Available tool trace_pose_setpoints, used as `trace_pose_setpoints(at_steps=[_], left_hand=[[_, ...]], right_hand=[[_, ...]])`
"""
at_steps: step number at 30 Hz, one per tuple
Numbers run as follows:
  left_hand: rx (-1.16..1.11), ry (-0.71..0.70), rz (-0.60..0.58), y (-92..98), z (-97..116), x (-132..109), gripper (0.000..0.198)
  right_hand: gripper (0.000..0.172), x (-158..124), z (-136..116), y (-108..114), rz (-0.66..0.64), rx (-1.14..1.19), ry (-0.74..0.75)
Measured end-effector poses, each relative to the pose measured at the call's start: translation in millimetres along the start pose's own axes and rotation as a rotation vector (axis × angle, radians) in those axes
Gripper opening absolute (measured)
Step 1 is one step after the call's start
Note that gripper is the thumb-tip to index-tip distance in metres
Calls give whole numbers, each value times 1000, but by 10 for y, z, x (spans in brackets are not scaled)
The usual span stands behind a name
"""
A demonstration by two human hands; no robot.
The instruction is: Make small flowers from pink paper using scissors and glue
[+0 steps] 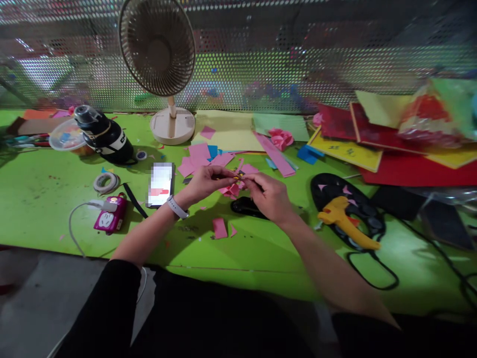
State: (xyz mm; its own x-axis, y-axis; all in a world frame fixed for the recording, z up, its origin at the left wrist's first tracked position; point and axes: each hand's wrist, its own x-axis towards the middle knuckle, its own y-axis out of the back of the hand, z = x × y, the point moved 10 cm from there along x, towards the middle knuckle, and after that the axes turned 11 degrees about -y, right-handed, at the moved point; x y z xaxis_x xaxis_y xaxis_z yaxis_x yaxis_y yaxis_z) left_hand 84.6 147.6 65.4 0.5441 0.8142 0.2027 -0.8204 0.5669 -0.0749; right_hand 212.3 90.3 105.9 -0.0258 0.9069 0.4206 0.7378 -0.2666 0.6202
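My left hand (209, 182) and my right hand (269, 195) meet over the middle of the table, fingertips pinched together. Between them is something small, yellowish and dark, too small to name. Just below the fingertips shows a pink folded-paper piece (230, 191), partly covered; whether I touch it I cannot tell. Pink paper squares (199, 153) lie in a loose pile behind my left hand. A black glossy object (246, 207) rests under my right hand, partly hidden. Nearer to me lies a small pink paper rectangle (220, 228) with a scrap beside it.
A fan (172, 124) stands at the back before a perforated metal panel. Left are a phone (161, 184), a bottle (108, 139), tape (106, 183) and a purple power adapter (111, 215). Right, a yellow glue gun (348, 223) lies on a black tray (321, 187), its cord trailing.
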Motion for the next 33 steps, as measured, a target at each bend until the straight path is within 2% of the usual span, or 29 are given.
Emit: trace_pose_setpoints(at_steps=[14,22,28,33], left_hand=[[59,-86,33,10,108,-2,41],[63,-217,86,9,205,-17,30],[-36,-158,62,-53,166,-40,31],[-41,-171,177,-6,132,-69,32]], right_hand=[[21,13,-67,-36,-111,80,-22],[20,23,-56,-57,-161,165,-38],[20,7,25,-150,-271,242,-111],[25,-41,67,-189,-242,291,-187]])
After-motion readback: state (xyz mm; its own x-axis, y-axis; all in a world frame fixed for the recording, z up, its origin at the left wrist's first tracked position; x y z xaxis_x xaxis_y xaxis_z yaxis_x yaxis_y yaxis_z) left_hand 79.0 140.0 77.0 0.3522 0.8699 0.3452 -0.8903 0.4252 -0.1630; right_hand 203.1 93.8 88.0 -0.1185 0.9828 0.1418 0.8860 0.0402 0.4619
